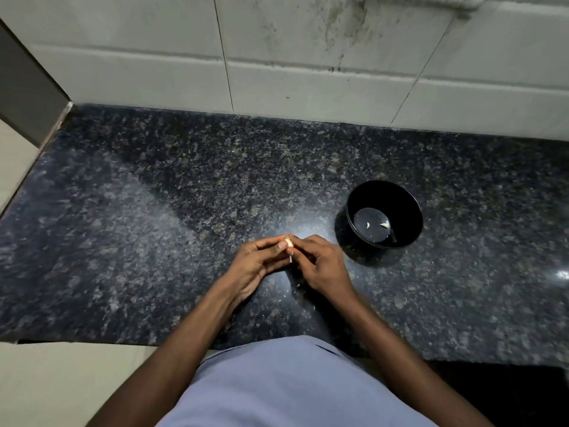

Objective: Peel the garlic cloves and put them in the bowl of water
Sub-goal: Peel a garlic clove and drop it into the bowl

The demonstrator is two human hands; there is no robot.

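Papery pale garlic clove [288,242] pinched between left hand [258,262] and right hand [320,264].

The counter [154,226] is dark speckled granite, polished and glossy. The bowl [412,208] looks like smooth, glossy black plastic. The wall [308,57] is pale glazed tile, stained and grimy. The shirt [292,389] is matt cloth.
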